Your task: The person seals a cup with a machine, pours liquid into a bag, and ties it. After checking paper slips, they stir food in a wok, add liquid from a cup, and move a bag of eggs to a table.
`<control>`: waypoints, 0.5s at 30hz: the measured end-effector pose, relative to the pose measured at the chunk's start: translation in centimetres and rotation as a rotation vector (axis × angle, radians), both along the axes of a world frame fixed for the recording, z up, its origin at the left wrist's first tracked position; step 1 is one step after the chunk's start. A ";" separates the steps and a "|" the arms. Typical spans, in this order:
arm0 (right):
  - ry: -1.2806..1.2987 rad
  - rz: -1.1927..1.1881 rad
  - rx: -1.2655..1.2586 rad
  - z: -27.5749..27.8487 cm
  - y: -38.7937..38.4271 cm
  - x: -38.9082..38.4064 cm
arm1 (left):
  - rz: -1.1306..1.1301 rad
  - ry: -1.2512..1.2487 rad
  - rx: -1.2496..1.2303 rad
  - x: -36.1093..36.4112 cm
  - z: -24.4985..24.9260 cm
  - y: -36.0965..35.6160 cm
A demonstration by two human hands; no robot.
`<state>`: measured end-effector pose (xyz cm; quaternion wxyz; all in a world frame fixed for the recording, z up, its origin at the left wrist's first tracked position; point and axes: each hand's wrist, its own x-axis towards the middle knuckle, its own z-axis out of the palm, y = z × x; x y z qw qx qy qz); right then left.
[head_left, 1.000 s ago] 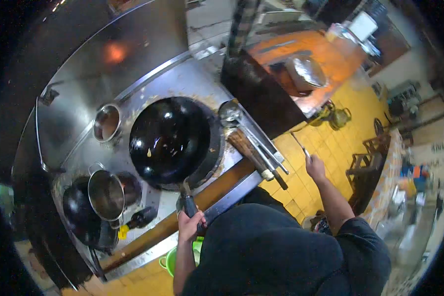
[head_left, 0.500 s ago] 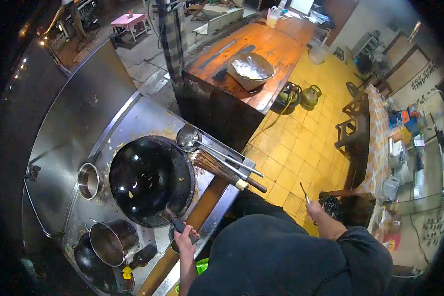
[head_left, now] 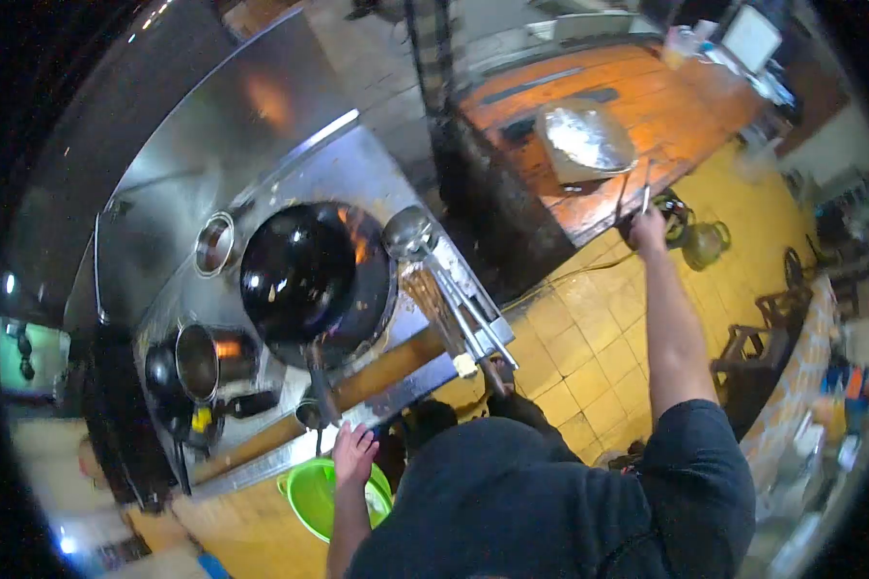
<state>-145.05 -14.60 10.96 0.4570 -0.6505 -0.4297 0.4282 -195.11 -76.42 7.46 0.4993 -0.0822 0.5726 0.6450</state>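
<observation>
My left hand point(head_left: 354, 454) is just below the handle end of a black wok point(head_left: 297, 275), above a green basin point(head_left: 309, 497). Its fingers are apart and nothing shows in them. The wok sits on the steel stove. My right arm reaches toward the orange wooden table, and my right hand point(head_left: 649, 230) is closed around a thin utensil point(head_left: 646, 198) that points up near the table's edge. A bowl point(head_left: 586, 140) with a shiny inside stands on the table just beyond it.
Ladles point(head_left: 408, 232) and a brush point(head_left: 433, 299) lie along the stove's right side. A deep pot point(head_left: 199, 362) and a small metal pot point(head_left: 214, 244) stand left of the wok. Gas cylinders point(head_left: 705, 245) are on the yellow floor beside the orange table point(head_left: 589, 210).
My left hand has let go of the wok handle and opened. My right hand has swung up and forward to the wooden table with the utensil. The view has shifted, showing the green basin more fully.
</observation>
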 end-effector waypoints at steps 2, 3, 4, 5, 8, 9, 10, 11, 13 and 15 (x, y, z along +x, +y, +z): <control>0.361 0.051 0.047 1.3 2.8 -0.9 | -0.004 -0.078 -0.192 3.1 2.6 -0.1; 0.251 0.072 -0.026 1.3 4.1 -0.6 | 0.011 -0.106 -0.235 4.4 2.4 -1.1; 0.109 0.101 0.020 1.1 4.6 -0.2 | 0.019 -0.137 -0.273 5.6 2.3 -1.9; -0.030 0.073 0.128 0.0 4.7 -0.3 | 0.009 -0.124 -0.354 7.0 2.5 -2.3; -0.345 0.042 0.511 -2.2 1.2 -2.2 | -0.055 0.004 -0.496 10.7 1.9 -4.3; -0.379 0.117 0.477 -3.1 -1.5 -3.2 | -0.035 0.001 -0.496 11.4 1.7 -5.0; -0.412 0.193 0.447 -3.8 -5.2 -4.5 | -0.081 -0.005 -0.544 12.0 1.5 -5.8; -0.354 0.225 0.201 -2.9 -11.0 -7.5 | -0.129 -0.010 -0.590 12.4 1.1 -6.7; -0.216 0.658 0.122 -4.8 -20.7 -10.7 | -0.159 -0.023 -0.548 12.5 -2.8 -10.2; -0.591 1.067 -0.050 -1.9 -28.2 -14.6 | -0.305 0.053 -0.575 12.5 -2.3 -9.9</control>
